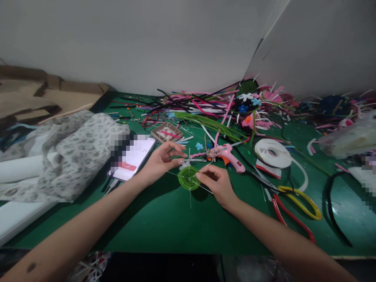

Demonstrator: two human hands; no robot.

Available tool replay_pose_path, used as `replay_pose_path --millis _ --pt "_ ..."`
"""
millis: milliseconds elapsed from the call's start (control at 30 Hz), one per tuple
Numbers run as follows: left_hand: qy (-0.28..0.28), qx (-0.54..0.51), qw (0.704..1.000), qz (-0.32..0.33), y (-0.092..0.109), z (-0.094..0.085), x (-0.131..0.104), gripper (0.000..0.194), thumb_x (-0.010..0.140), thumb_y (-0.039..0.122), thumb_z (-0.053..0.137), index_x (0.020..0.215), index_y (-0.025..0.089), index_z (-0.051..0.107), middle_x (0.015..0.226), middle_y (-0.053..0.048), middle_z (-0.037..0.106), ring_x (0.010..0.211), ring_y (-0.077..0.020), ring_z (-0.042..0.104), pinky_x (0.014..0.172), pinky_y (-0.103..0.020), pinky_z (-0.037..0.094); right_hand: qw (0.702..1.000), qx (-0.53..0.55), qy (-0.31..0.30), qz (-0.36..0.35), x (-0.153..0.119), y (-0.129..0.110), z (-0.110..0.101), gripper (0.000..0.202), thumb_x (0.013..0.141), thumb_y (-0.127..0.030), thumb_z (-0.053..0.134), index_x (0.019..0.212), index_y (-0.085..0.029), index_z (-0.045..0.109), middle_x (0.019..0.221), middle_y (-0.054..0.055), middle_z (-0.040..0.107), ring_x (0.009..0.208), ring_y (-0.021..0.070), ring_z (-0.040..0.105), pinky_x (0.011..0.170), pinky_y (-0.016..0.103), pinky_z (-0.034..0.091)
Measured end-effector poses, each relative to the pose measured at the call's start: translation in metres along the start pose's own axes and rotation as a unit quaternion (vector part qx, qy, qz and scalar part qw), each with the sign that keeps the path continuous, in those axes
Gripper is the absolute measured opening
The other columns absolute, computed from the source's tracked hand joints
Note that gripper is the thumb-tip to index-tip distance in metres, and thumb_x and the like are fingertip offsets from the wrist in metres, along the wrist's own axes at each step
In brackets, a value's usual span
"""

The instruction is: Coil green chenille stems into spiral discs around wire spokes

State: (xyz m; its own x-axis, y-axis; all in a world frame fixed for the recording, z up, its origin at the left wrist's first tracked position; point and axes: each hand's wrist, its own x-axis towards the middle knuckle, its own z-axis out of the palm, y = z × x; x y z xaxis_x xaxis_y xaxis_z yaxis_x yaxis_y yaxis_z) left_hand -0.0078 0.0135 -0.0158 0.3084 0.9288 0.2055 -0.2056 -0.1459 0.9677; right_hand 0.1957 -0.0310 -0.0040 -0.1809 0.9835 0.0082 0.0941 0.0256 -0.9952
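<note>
A round green coil [188, 181], wound flat in rings, has thin pale wires sticking out around it like spokes. My right hand [219, 185] pinches its right side between thumb and fingers. Just beyond the coil's upper left edge is my left hand [165, 159], its fingers bent and a gap showing between thumb and fingertips. No object can be made out in that hand. Close behind both hands lies a pink glue gun [230, 154], its nozzle pointing left. A small light blue flower [199, 146] lies beside it.
At right are scissors [299, 211] with red and yellow handles and a white ribbon roll [273, 152]. A phone [138, 154] and patterned cloth [85, 145] lie left. Behind are a small box of beads [167, 132] and green pipe cleaners [205, 124].
</note>
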Motion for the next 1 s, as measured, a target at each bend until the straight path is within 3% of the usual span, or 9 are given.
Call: replay_pose_path --millis 467,1000 --pt "0.051 0.014 0.998 -0.018 0.0073 0.0064 0.0011 0.034 0.067 0.016 0.078 0.087 0.018 0.051 0.090 0.001 0.053 0.071 -0.0100 0.062 0.061 -0.021 0.052 1.000 -0.003 -0.002 -0.011 -0.0007 0.0008 -0.0001 0.017 0.074 -0.031 0.066 0.063 -0.020 0.060 0.059 -0.001 0.056 0.056 0.0138 0.052 0.054 0.026 0.041" --pt "0.055 -0.016 0.998 -0.018 0.0043 0.0046 0.0014 0.038 0.066 0.012 0.079 0.082 0.019 0.044 0.088 0.001 0.063 0.069 -0.0107 0.067 0.067 -0.024 0.056 1.000 -0.003 0.002 -0.009 -0.0002 0.0017 -0.0001 0.016 0.073 -0.031 0.067 0.064 -0.020 0.061 0.058 -0.001 0.056 0.055 0.0138 0.052 0.054 0.026 0.042"
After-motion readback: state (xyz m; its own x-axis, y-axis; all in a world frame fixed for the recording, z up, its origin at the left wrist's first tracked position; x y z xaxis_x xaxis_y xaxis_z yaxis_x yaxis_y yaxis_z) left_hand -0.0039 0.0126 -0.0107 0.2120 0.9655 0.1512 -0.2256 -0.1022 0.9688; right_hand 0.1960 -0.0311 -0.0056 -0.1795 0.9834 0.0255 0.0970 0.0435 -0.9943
